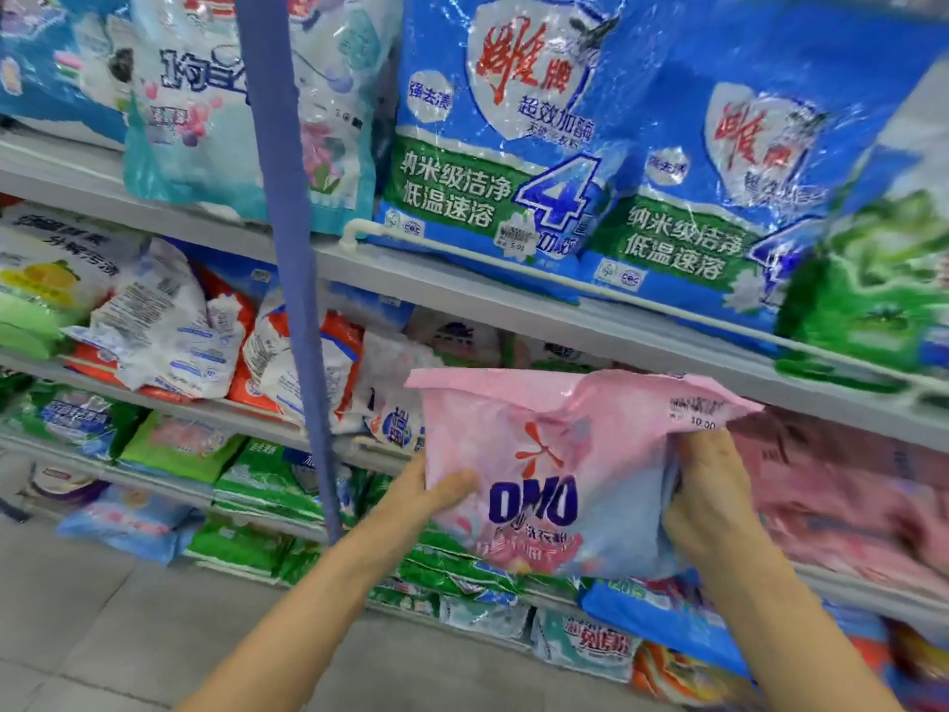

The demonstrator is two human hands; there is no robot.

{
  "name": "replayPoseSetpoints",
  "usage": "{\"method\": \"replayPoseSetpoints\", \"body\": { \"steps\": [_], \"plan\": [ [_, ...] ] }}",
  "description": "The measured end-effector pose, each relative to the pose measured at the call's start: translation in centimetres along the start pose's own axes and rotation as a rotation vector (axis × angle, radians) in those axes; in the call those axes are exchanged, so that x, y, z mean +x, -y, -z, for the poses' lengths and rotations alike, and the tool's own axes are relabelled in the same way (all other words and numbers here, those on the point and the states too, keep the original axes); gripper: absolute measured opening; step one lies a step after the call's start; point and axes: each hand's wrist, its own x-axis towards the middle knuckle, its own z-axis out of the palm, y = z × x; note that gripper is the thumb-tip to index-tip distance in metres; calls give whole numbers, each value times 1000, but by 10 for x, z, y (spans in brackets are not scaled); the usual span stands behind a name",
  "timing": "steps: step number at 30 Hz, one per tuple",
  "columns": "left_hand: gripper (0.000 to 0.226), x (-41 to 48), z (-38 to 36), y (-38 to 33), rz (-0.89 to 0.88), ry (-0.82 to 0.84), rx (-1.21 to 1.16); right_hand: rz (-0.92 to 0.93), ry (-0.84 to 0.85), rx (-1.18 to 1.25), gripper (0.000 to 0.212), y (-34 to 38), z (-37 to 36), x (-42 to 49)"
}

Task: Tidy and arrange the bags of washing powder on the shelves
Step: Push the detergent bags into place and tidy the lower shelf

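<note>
A pink OMO washing powder bag (544,454) is held upright in front of the middle shelf. My left hand (436,488) grips its lower left edge, thumb across the front. My right hand (711,498) grips its right side, fingers curled into the crumpled plastic below a price sticker. More pink bags (842,485) lie on the shelf just right of it. Large blue bags (513,131) stand on the shelf above.
A blue upright post (292,259) runs down in front of the shelves, left of the bag. White and orange bags (169,326) lie jumbled on the middle shelf at left. Green and blue bags (257,485) fill lower shelves. Grey floor tiles (102,634) lie below.
</note>
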Motion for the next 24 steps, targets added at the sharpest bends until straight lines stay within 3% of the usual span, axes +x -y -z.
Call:
{"method": "replayPoseSetpoints", "body": {
  "steps": [2, 3, 7, 10, 13, 16, 17, 19, 21, 22, 24],
  "plan": [
    [123, 0, -26, -5, 46, 27, -90, -86, -34, 108, 64, 16, 19, -6],
    [115, 0, -40, -9, 11, 42, -94, -110, -52, 130, 61, 21, 32, -8],
    [49, -3, -101, -33, -194, 71, 59, -147, -118, 192, 44, 53, 90, -26],
    [14, -12, -154, -53, -354, 93, 114, -161, -55, 184, 55, 76, 133, -48],
    [22, -24, -212, -64, -417, 65, 56, -83, 9, 101, 39, 100, 182, -76],
    [29, -43, -268, -69, -464, 1, 58, 84, -46, -196, 49, 133, 250, -106],
    [29, -50, -286, -70, -466, 9, 56, 40, -71, -320, 49, 154, 264, -119],
    [27, -66, -320, -69, -462, 45, 38, 176, -45, -434, 39, 183, 305, -143],
    [28, -81, -353, -64, -481, 83, 31, 395, -191, -485, 27, 210, 330, -162],
    [28, -89, -370, -60, -500, 101, 39, 493, -221, -607, 24, 225, 336, -172],
    [29, -106, -406, -53, -531, 146, 54, 537, -188, -966, 38, 243, 338, -181]
  ]
}}
